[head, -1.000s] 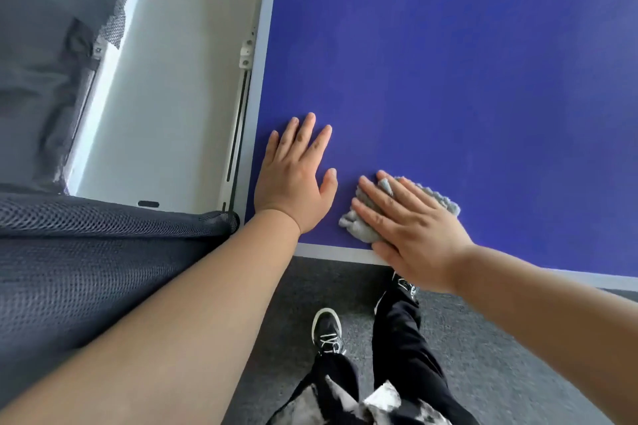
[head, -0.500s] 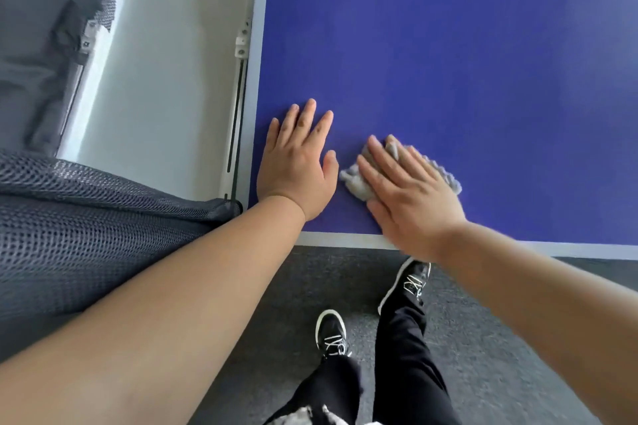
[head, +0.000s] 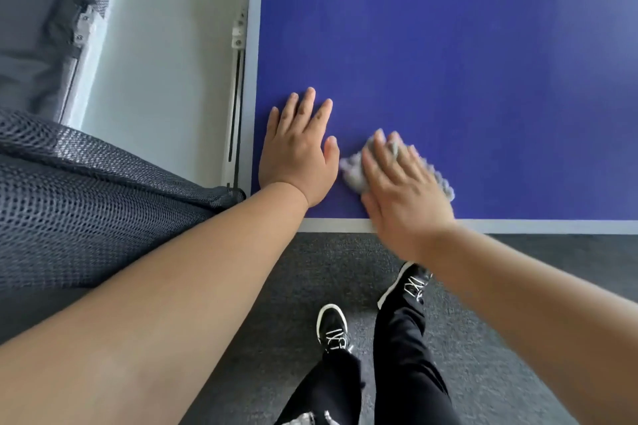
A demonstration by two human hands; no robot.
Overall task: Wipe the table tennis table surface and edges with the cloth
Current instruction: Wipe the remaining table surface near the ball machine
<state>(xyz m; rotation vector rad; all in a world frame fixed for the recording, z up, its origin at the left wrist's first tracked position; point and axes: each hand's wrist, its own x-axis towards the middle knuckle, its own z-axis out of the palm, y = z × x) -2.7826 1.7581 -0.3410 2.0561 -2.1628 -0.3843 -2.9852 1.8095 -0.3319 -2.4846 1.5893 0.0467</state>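
Note:
The blue table tennis table (head: 448,62) fills the upper right, with a pale line along its near edge and left side. My left hand (head: 297,152) lies flat on the blue surface near the table's near left corner, fingers spread, holding nothing. Just to its right, my right hand (head: 400,183) presses flat on a crumpled grey cloth (head: 355,172) close to the near edge. The hand is motion-blurred and covers most of the cloth; grey tufts show at its left and right sides.
The dark net (head: 86,197) hangs off the table's left side, with a metal bracket (head: 238,33) on that edge. Beyond it is a white floor strip (head: 155,62). Below the table lie grey carpet (head: 310,269) and my black shoes (head: 331,328).
My right hand has slid the cloth from the near edge up and leftward, close to the left hand's thumb. The left hand has stayed planted.

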